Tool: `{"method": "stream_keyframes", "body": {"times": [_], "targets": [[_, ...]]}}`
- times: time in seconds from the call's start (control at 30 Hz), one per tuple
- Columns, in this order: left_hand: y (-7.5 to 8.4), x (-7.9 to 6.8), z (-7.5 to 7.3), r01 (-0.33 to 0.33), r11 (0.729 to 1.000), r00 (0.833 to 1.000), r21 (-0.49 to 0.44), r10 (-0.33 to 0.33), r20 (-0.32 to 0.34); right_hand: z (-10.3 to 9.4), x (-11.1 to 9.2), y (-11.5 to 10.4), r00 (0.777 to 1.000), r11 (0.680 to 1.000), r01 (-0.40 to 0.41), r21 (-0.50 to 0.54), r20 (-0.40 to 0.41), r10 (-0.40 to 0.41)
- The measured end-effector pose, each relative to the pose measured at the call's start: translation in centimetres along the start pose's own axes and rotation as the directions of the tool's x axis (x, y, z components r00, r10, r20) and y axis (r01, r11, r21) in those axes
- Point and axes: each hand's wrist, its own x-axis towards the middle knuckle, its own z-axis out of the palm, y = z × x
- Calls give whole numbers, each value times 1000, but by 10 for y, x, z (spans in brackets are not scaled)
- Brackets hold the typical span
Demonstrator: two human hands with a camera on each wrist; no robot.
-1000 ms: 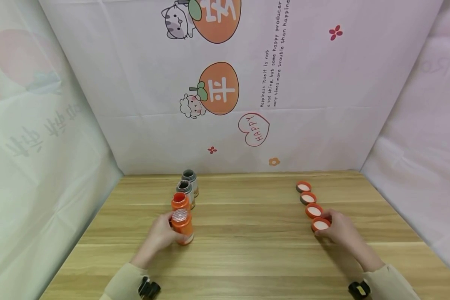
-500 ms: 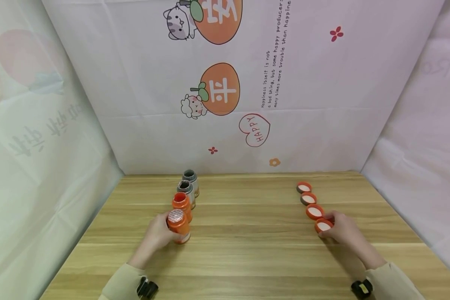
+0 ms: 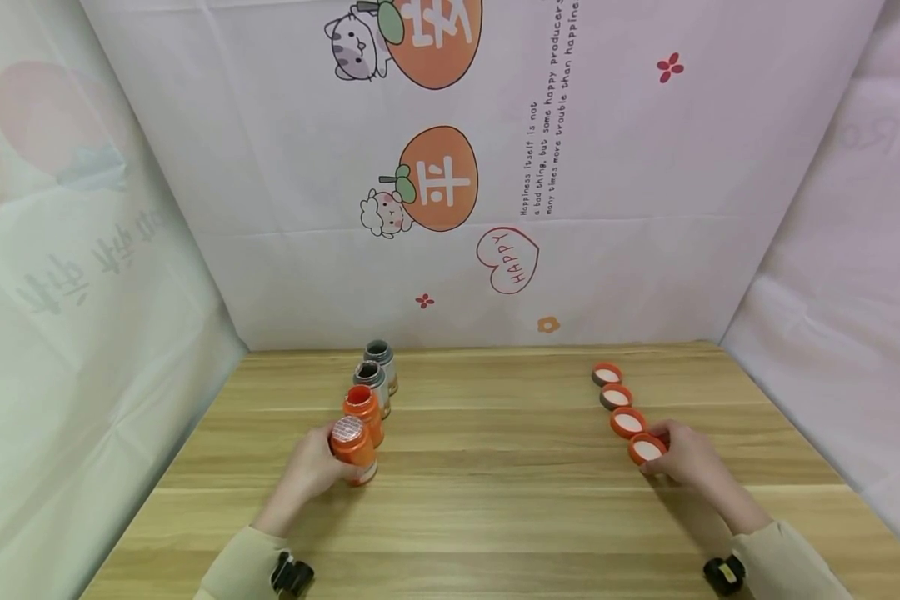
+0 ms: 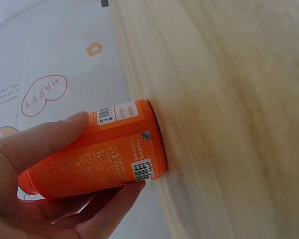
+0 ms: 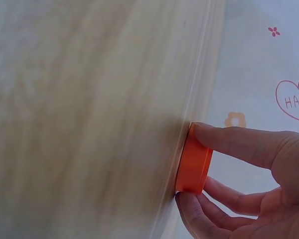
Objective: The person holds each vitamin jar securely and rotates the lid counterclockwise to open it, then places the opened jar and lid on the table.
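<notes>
My left hand (image 3: 313,467) grips an orange bottle (image 3: 356,454) that stands upright on the table. A silvery, patterned seal covers its mouth. In the left wrist view, thumb and fingers wrap the labelled side of this bottle (image 4: 104,154), whose base meets the wood. On the right, my other hand (image 3: 686,460) pinches an orange lid (image 3: 647,451) by its edge. The lid lies with its white inside facing up. The right wrist view has the same lid (image 5: 194,162) between thumb and fingers, flat against the tabletop.
Behind the held bottle stand an open orange bottle (image 3: 364,410) and two open grey bottles (image 3: 377,385) in a row. Beyond the held lid lie another orange lid (image 3: 628,422) and two grey-sided lids (image 3: 616,397). White printed cloth (image 3: 630,250) encloses the wooden table (image 3: 495,467).
The sealed orange bottle has shifted slightly left in my left hand's grip. The pinched lid has slid slightly to the right with my right hand.
</notes>
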Motion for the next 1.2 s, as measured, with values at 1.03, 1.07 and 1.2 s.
{"method": "stream_keyframes", "body": {"times": [1.03, 1.07, 1.2], "targets": [[-5, -4, -2, -59, 997, 998, 50, 60, -10, 1, -2, 2, 1000, 1000, 7, 11, 1, -7], [-5, -5, -2, -57, 997, 998, 48, 58, -10, 1, -2, 2, 1000, 1000, 10, 12, 2, -10], [-7, -7, -2, -49, 998, 999, 32, 49, -5, -1, -5, 3, 1000, 999, 20, 25, 5, -20]]}}
